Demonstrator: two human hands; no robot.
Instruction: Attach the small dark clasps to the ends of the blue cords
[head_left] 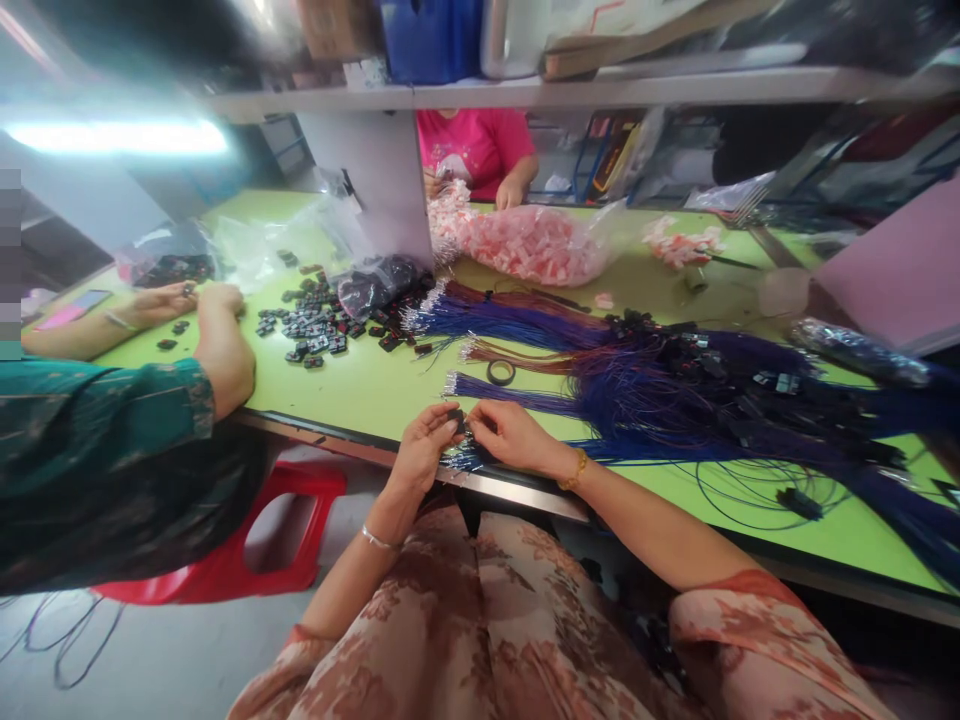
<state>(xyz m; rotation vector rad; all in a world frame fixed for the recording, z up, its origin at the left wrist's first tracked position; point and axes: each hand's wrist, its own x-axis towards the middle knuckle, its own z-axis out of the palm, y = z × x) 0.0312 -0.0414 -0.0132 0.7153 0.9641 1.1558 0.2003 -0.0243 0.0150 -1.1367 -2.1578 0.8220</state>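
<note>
My left hand [424, 446] is closed around a small black plastic connector [455, 419] at the front edge of the table. My right hand [516, 436] is pinched right beside it, fingertips almost touching the connector; whatever they grip is too small to make out. Beneath both hands lie the metal-tipped ends of a bundle of wires [463, 457]. Just beyond, a purple wire bundle [517, 392] and a brown one [517, 353] lie with their silvery terminals pointing left. A dark roll of tape [501, 372] sits between them.
Loose black connectors [315, 325] are scattered to the left, near a co-worker's hands [221, 300]. A large tangle of blue wires [645, 390] covers the right. A bag of pink parts [532, 245] lies before another person. Above runs a shelf [525, 92]; a red stool [300, 520] stands below left.
</note>
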